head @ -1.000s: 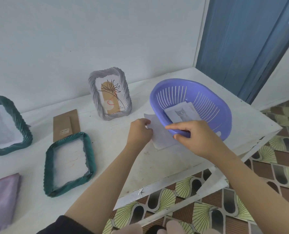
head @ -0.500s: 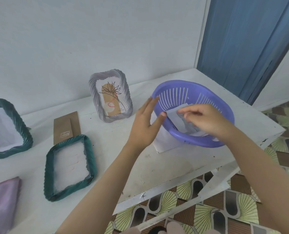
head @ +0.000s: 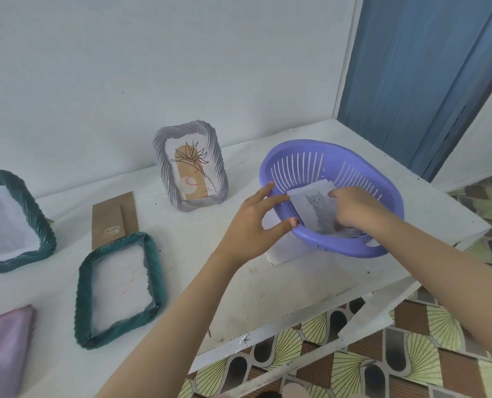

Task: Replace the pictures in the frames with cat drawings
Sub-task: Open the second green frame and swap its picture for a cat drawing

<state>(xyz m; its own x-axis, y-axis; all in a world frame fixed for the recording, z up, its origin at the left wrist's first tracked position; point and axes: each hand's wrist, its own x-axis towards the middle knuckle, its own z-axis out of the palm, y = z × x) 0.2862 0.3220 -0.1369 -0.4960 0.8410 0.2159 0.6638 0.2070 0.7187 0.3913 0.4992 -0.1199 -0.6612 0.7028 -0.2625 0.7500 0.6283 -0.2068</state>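
A purple slotted basket (head: 382, 193) stands on the white table (head: 267, 288). Inside it lies a sheet with a grey cat drawing (head: 315, 206). My right hand (head: 354, 209) reaches into the basket, fingers pinched on that sheet's right side. My left hand (head: 253, 225) spans the basket's left rim, thumb low and fingers high on it. A grey twisted frame (head: 158, 156) stands upright against the wall with a flower picture in it. Two green frames lie flat, one in front (head: 154, 271) and one at far left (head: 42, 225).
A white sheet (head: 282, 254) sticks out from under the basket. A brown cardboard backing (head: 114, 216) lies behind the front green frame. A purple cloth (head: 3, 349) is at bottom left. The table's front edge drops to a tiled floor (head: 411, 354); a blue door (head: 425, 81) is at right.
My right hand went from the basket's near rim down inside onto the cat drawing. My left hand left the white sheet, lifted with fingers apart and came onto the basket's left rim.
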